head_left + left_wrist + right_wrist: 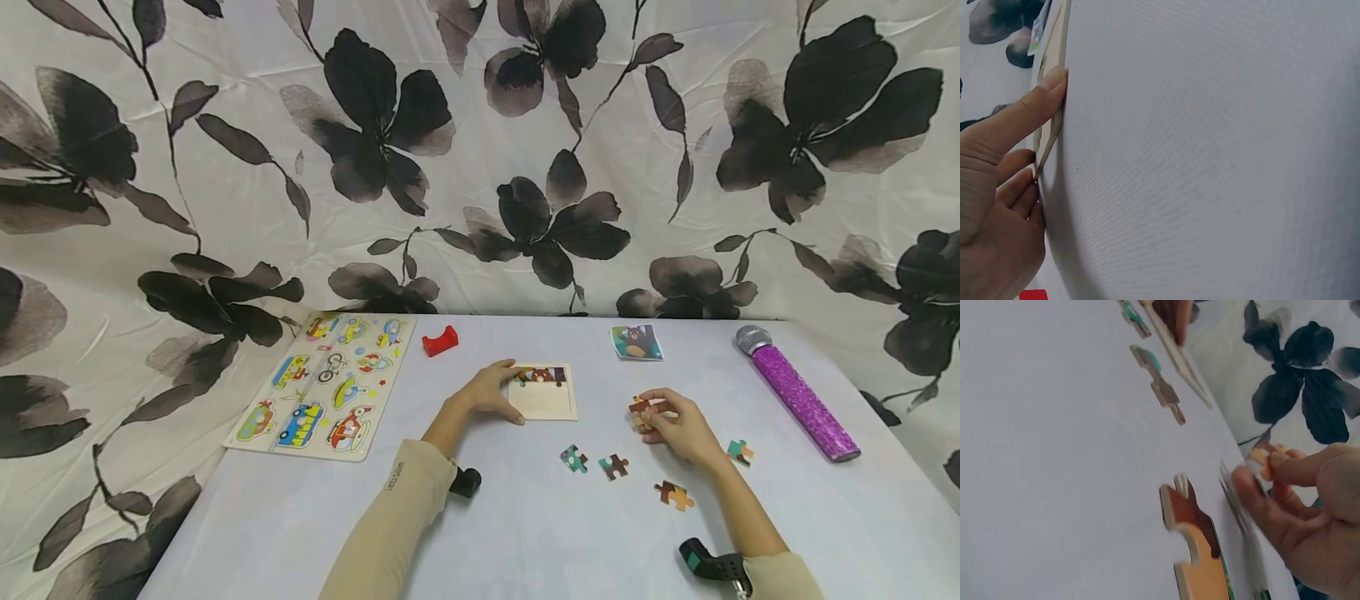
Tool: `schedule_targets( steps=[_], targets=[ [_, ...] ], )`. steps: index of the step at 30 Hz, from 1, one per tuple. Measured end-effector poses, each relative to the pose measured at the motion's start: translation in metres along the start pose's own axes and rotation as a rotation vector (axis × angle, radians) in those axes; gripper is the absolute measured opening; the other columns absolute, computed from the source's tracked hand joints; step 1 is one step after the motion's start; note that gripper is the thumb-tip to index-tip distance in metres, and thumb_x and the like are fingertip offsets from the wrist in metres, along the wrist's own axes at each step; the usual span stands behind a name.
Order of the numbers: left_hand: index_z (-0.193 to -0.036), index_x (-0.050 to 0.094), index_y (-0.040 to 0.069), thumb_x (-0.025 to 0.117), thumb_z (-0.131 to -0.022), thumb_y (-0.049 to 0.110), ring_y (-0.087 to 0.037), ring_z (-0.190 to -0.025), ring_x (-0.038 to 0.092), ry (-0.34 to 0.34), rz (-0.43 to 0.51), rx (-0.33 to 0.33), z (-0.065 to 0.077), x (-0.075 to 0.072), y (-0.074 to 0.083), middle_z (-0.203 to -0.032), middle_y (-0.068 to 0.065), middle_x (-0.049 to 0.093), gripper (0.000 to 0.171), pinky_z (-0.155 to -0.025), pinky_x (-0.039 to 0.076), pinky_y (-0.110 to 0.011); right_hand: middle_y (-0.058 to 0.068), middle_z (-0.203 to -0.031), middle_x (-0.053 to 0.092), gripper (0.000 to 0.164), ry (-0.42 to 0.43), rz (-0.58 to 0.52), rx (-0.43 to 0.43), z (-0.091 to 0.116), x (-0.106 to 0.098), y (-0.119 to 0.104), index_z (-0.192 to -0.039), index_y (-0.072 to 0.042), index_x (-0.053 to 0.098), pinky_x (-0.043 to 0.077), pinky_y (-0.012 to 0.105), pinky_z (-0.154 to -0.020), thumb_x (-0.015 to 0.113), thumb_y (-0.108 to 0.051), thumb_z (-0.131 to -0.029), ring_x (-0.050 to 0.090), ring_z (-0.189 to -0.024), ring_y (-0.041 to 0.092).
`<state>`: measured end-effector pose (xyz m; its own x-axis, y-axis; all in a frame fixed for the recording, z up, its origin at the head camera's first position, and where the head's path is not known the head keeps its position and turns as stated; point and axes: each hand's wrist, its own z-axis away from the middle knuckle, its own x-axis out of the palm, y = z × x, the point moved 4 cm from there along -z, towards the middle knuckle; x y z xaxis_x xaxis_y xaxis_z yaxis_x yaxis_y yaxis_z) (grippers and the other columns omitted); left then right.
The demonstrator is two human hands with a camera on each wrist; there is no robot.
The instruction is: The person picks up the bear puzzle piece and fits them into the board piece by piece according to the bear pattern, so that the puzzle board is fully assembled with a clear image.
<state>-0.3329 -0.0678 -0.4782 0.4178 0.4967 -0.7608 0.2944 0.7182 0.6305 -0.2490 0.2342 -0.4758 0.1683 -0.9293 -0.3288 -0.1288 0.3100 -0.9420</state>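
A small wooden puzzle tray [545,402] lies mid-table with brown-and-teal pieces fitted along its top. My left hand [487,390] grips the tray's left side, thumb on the near edge and fingers on the far one; the left wrist view shows the thumb [1035,103] on the rim. To the right, my right hand [678,425] pinches a brown-and-orange jigsaw piece [641,410] just off the tray. In the right wrist view this piece [1262,459] sits between thumb and fingertips, partly hidden.
Several loose pieces lie nearer me, including a teal one [574,458], a brown one [614,467] and an orange-brown one [674,495]. A bear picture card [637,342] and glittery purple microphone [802,400] lie right. A vehicle puzzle board [315,387] and red object [440,341] are left.
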Motion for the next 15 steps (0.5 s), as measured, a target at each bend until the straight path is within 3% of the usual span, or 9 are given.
schedule_targets(
  steps=[4,8,15],
  targets=[
    [-0.142,0.040,0.002,0.088,-0.063,0.025,-0.032,-0.140,0.024,-0.002,0.004,-0.003,-0.001,0.000,0.000,-0.152,-0.013,0.028,0.094,-0.112,0.025,-0.046,0.018,-0.098,0.053,0.039,0.058,-0.134,0.010,-0.011,0.003,0.002,-0.128,0.012,0.044,0.058,0.030,-0.066,0.056,0.000,-0.092,0.067,-0.072,0.013],
    [-0.142,0.040,0.003,0.088,-0.064,0.025,-0.032,-0.140,0.024,-0.003,0.011,-0.008,-0.001,0.000,-0.001,-0.152,-0.013,0.028,0.094,-0.112,0.025,-0.046,0.006,-0.093,0.059,0.045,0.150,-0.153,0.010,-0.019,0.007,-0.001,-0.128,0.013,0.045,0.056,0.024,-0.065,0.061,0.001,-0.088,0.066,-0.073,0.007],
    [-0.141,0.041,0.001,0.088,-0.063,0.025,-0.032,-0.140,0.024,0.001,0.022,-0.012,0.001,0.000,0.000,-0.151,-0.013,0.029,0.094,-0.112,0.025,-0.047,-0.016,-0.071,0.068,0.039,0.280,-0.198,0.061,-0.033,0.016,-0.008,-0.117,0.016,0.052,0.053,0.016,-0.059,0.066,-0.004,-0.087,0.064,-0.063,0.002]
  ],
)
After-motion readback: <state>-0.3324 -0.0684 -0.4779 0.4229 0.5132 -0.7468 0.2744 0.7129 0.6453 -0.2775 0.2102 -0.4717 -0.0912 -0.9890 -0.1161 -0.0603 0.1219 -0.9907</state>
